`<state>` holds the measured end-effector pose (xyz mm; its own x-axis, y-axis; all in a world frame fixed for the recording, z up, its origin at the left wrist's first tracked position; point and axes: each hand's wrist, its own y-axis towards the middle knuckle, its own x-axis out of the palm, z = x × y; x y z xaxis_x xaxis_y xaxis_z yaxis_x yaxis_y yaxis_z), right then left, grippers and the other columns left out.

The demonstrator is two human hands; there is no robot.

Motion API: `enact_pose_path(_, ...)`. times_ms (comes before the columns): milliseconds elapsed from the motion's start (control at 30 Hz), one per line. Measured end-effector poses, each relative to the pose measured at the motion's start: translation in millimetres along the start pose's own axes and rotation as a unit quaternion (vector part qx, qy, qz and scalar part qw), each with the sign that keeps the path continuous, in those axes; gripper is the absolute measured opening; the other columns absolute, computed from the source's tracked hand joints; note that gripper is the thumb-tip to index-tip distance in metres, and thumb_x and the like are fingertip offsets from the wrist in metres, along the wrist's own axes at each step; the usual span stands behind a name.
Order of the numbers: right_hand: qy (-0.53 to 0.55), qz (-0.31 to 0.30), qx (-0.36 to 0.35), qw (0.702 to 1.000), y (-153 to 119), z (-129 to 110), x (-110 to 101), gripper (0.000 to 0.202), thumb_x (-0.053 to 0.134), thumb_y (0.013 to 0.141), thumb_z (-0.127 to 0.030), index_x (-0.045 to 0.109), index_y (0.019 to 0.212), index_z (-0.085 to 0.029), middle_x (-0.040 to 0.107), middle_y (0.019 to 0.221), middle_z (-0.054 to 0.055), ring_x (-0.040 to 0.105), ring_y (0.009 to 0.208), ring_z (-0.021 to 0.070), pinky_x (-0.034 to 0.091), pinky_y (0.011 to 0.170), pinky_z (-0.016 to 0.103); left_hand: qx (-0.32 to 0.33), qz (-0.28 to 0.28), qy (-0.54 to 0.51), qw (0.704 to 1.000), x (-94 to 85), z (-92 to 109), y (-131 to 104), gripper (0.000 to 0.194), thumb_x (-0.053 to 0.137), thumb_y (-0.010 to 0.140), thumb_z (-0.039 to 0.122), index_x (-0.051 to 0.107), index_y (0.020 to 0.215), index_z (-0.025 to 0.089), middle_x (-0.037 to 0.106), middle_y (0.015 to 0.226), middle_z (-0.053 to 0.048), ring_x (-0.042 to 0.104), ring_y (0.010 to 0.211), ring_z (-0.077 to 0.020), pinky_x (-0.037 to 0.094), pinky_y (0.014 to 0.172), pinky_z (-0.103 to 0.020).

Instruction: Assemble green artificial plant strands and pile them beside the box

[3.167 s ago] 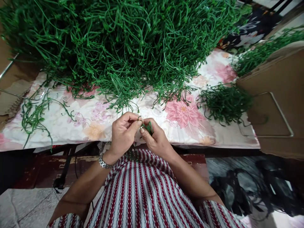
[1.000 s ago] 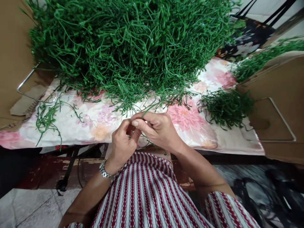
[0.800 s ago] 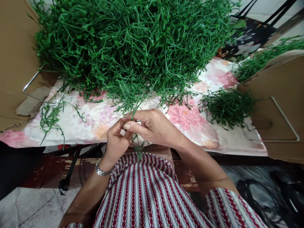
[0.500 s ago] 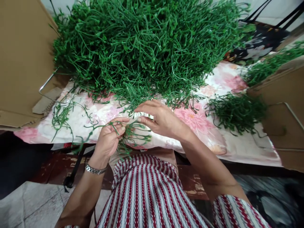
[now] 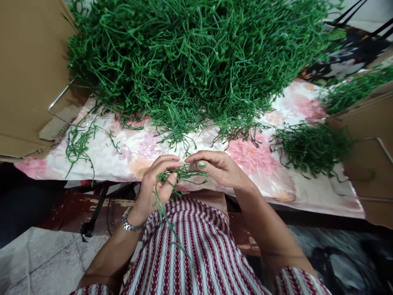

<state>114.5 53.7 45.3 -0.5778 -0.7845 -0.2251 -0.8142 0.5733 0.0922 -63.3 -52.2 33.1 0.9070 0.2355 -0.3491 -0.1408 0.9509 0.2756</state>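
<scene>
Both hands meet at the table's near edge: the left hand (image 5: 156,186) pinches a green sprig (image 5: 172,182), the right hand (image 5: 219,168) nips its tips. One strand dangles over the striped lap (image 5: 190,254); a loose pinch could drop it. Half a second ago the sprig fanned wider, and the hands were apart.

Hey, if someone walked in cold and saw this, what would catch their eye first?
A huge heap of green stems fills the far side of the floral cloth. At the near edge, the left hand and right hand together pinch a small green sprig, some strands trailing down over the striped garment. A smaller green pile lies to the right beside a cardboard box.
</scene>
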Motion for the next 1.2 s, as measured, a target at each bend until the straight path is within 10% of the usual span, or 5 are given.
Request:
enact_pose_path(300,-0.124,-0.071,-0.02,0.99,3.0,-5.1,6.5,0.02,0.054,0.088,-0.028,0.064,0.098,-0.015,0.065,0.088,0.005,0.059,0.08,0.0128,0.045,0.074,0.025,0.04,0.018,0.05,0.998,8.2,3.7,-4.8,0.013,0.05,0.081,0.011,0.056,0.087,0.02,0.057,0.096,-0.007,0.056,0.095,-0.0194,0.046,0.08,-0.032)
enact_pose_path(633,-0.242,0.003,-0.106,0.965,-5.5,4.5,18.7,0.017,0.047,0.09,-0.022,0.061,0.095,-0.016,0.061,0.085,0.007,0.056,0.08,0.0156,0.045,0.072,0.029,0.014,-0.037,0.091,0.995,9.8,-0.2,-2.1,0.003,0.053,0.081,0.016,0.054,0.082,0.019,0.055,0.076,-0.002,0.053,0.072,-0.0153,0.041,0.065,-0.027)
enact_pose_path(1200,-0.126,-0.024,-0.024,0.991,-10.2,3.5,17.0,0.009,0.051,0.083,-0.013,0.054,0.092,-0.015,0.058,0.084,0.001,0.054,0.075,0.0104,0.042,0.068,0.022,0.036,-0.086,0.078,0.993,6.8,-2.2,0.3,0.01,0.055,0.075,0.01,0.062,0.079,0.016,0.048,0.064,0.001,0.047,0.06,-0.0118,0.036,0.058,-0.024)
